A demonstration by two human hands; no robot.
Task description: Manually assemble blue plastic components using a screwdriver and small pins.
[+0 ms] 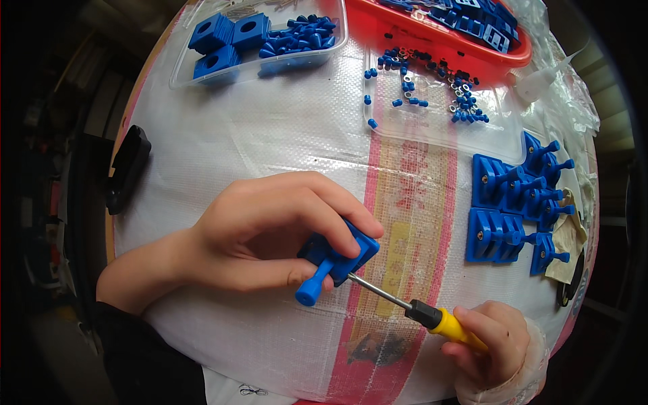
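1. Now the left hand (270, 229) pinches a blue plastic block with a knobbed peg (335, 260) just above the counter (270, 135).
2. Right hand (489, 344) grips a yellow-handled screwdriver (418, 312), tip against the block.
3. Finished blue pieces (520, 209) lie to the right.

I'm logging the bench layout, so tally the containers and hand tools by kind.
Clear plastic trays: 2 (one with blue blocks, one with small blue bits)
Red tray: 1
Screwdriver: 1, in the right hand
Total: 4
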